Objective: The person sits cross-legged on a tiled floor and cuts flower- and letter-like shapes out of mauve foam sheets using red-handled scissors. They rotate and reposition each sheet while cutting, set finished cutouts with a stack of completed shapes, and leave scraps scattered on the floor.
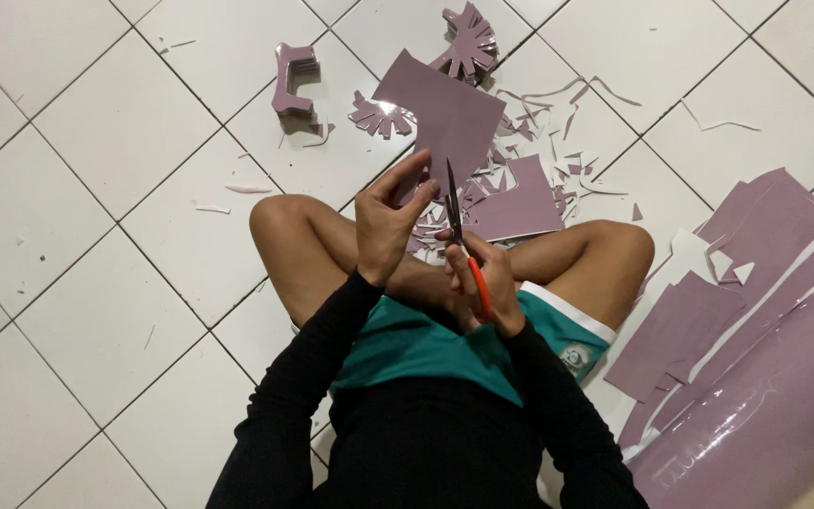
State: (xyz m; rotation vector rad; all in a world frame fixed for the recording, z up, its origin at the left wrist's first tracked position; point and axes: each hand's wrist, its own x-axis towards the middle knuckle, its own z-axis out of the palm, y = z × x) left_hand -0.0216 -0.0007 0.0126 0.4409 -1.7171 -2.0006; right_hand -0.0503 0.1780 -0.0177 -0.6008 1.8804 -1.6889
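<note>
White floor tiles (96, 141) spread under a cross-legged person in the head view. Above the knees, the left hand (385, 226) pinches a mauve sheet piece (445, 118) by its lower edge, while the right hand (487, 283) is clenched on orange-handled scissors (459, 236), blades up beside that sheet. Beyond the sheet lie mauve scraps (529, 160) and a stack of cut shapes (292, 80); right of it, a large mauve roll (765, 377)

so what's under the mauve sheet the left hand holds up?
Under the mauve sheet: offcuts and white floor tiles. Whatever lies directly beneath is covered.
</note>
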